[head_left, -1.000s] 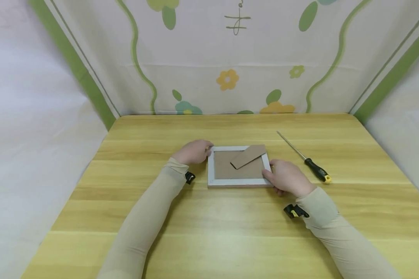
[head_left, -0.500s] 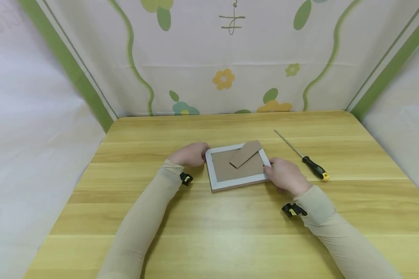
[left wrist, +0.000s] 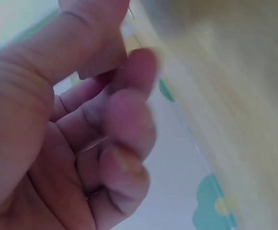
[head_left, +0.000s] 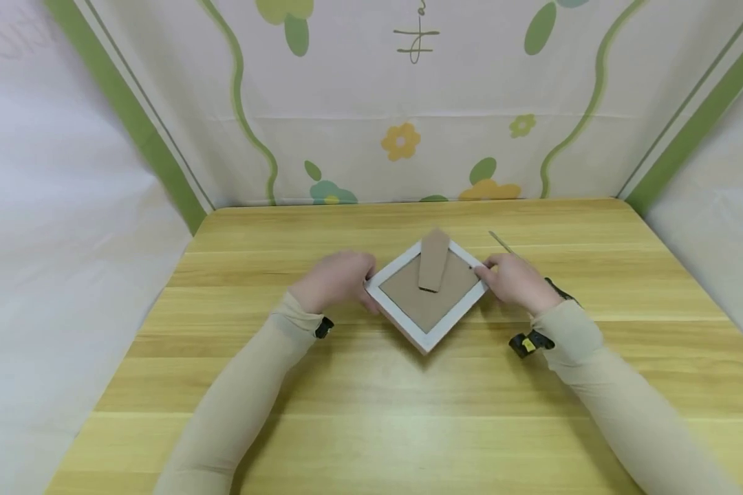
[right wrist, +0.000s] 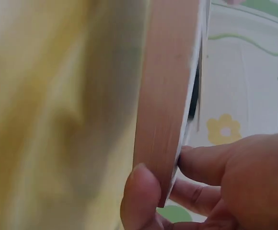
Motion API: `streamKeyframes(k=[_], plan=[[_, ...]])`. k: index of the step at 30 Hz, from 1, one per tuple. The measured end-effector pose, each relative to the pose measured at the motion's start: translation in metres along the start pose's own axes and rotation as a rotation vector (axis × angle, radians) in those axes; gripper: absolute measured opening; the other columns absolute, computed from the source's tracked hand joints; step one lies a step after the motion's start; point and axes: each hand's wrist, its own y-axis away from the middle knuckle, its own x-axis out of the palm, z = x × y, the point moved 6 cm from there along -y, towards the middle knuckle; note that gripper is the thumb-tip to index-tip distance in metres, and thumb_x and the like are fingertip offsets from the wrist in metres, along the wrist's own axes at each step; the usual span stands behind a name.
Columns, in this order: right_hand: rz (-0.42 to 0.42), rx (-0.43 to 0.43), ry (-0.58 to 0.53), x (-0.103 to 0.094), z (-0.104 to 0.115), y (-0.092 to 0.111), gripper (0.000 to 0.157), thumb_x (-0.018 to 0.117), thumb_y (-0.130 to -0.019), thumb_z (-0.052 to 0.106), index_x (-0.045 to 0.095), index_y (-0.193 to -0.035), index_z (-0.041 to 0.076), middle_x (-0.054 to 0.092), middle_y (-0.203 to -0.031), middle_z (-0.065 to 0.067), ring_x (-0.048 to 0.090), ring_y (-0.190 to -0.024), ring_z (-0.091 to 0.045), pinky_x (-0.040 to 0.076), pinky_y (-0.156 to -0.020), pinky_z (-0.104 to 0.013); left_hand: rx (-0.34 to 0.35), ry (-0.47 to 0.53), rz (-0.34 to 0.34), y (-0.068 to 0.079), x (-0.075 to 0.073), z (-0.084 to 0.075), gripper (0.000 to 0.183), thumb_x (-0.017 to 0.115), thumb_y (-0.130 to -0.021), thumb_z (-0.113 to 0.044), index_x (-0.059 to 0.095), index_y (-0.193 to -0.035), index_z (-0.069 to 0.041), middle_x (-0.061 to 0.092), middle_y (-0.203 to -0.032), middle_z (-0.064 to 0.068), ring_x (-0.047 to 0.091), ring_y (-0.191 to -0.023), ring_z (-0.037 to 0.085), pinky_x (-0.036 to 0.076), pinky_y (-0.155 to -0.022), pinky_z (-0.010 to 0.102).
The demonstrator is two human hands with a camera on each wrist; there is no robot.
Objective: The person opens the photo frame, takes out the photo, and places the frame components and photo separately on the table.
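Note:
A picture frame (head_left: 402, 308), back side up, is turned cornerwise between both hands in the head view. Its white border surrounds a brown backing board (head_left: 402, 282), and a brown stand flap (head_left: 434, 261) lies over the far corner. My left hand (head_left: 340, 278) pinches the left corner between thumb and fingers. At the right corner, my right hand (head_left: 517, 282) grips with the thumb on top. The right wrist view shows the frame's wooden side edge (right wrist: 165, 96) between thumb and fingers (right wrist: 141, 194). Shadow beneath suggests the frame is raised off the table.
A screwdriver (head_left: 500, 240) lies on the wooden table (head_left: 371, 419) at the right, its handle largely hidden behind the right hand and wrist. A patterned cloth (head_left: 347, 89) hangs along the table's far edge. Plain white cloth (head_left: 68, 240) stands at the left side.
The picture frame has turned from lying square to cornerwise, and its near corner now points toward me. Both hands have kept hold of it while shifting to its left and right corners.

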Motion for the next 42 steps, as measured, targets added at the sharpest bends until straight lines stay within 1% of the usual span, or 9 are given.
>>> streamKeyframes(k=[6,9,16,19,24,30,33,39,42], plan=[[0.001,-0.065,0.04,-0.022,0.015,-0.02,0.034,0.05,-0.105,0.026,0.062,-0.118,-0.002,0.057,-0.053,-0.009,0.048,-0.043,-0.015,0.038,-0.052,-0.032,0.111,0.144,-0.078,0.013,0.013,-0.023,0.075,0.096,-0.063,-0.025,0.06,-0.126,-0.008,0.068,-0.113,0.001,0.063,-0.096,0.014,0.051,-0.084,0.029],[0.032,-0.107,0.074,-0.026,0.023,-0.03,0.032,0.05,-0.105,0.024,0.063,-0.12,-0.001,0.059,-0.055,-0.009,0.051,-0.045,-0.016,0.04,-0.056,-0.033,0.148,0.209,-0.104,0.02,0.023,-0.035,0.086,0.096,-0.064,-0.023,0.052,-0.137,-0.009,0.066,-0.122,0.001,0.063,-0.103,0.015,0.051,-0.088,0.031],[0.115,-0.172,0.152,-0.019,0.037,-0.053,0.033,0.052,-0.104,0.022,0.065,-0.122,-0.002,0.065,-0.073,-0.007,0.06,-0.056,-0.022,0.048,-0.062,-0.035,0.096,0.247,-0.133,0.034,0.04,-0.052,0.114,0.095,-0.066,-0.025,0.023,-0.153,-0.006,0.065,-0.118,0.005,0.065,-0.094,0.02,0.053,-0.079,0.034],[0.134,-0.184,0.173,-0.014,0.042,-0.06,0.032,0.052,-0.104,0.022,0.065,-0.123,-0.001,0.066,-0.077,-0.008,0.06,-0.056,-0.02,0.049,-0.066,-0.036,0.06,0.225,-0.151,0.037,0.044,-0.052,0.116,0.095,-0.065,-0.027,0.021,-0.152,-0.005,0.067,-0.109,0.005,0.066,-0.085,0.021,0.053,-0.072,0.033],[0.163,-0.199,0.201,-0.006,0.051,-0.069,0.032,0.052,-0.104,0.02,0.064,-0.124,-0.002,0.069,-0.087,-0.01,0.062,-0.058,-0.021,0.049,-0.072,-0.039,-0.042,0.184,-0.133,0.039,0.055,-0.046,0.095,0.093,-0.067,-0.035,0.039,-0.137,-0.002,0.068,-0.101,0.007,0.065,-0.079,0.019,0.051,-0.064,0.032],[0.183,-0.242,0.269,0.01,0.055,-0.082,0.033,0.052,-0.104,0.019,0.064,-0.124,-0.004,0.066,-0.12,-0.021,0.063,-0.104,-0.034,0.045,-0.097,-0.052,-0.165,0.134,-0.093,0.043,0.066,-0.041,0.086,0.09,-0.067,-0.047,0.049,-0.124,0.001,0.066,-0.085,0.005,0.06,-0.068,0.015,0.047,-0.055,0.03],[0.193,-0.255,0.285,0.019,0.054,-0.087,0.033,0.053,-0.103,0.017,0.062,-0.126,-0.006,0.061,-0.127,-0.025,0.056,-0.119,-0.041,0.041,-0.102,-0.054,-0.182,0.126,-0.075,0.045,0.069,-0.041,0.083,0.089,-0.068,-0.049,0.05,-0.121,0.001,0.065,-0.081,0.005,0.058,-0.064,0.015,0.046,-0.053,0.03],[0.188,-0.23,0.276,0.022,0.051,-0.089,0.035,0.052,-0.104,0.017,0.059,-0.13,-0.005,0.06,-0.128,-0.025,0.055,-0.119,-0.04,0.042,-0.102,-0.054,-0.158,0.095,-0.022,0.042,0.064,-0.041,0.081,0.086,-0.069,-0.055,0.053,-0.122,-0.004,0.063,-0.078,0.002,0.055,-0.063,0.013,0.045,-0.051,0.029],[0.19,-0.218,0.264,0.023,0.049,-0.09,0.035,0.052,-0.104,0.018,0.058,-0.131,-0.004,0.06,-0.129,-0.024,0.055,-0.12,-0.039,0.042,-0.101,-0.053,-0.149,0.105,0.026,0.037,0.058,-0.032,0.063,0.085,-0.07,-0.056,0.063,-0.105,-0.008,0.059,-0.072,-0.001,0.05,-0.06,0.011,0.042,-0.05,0.028]])
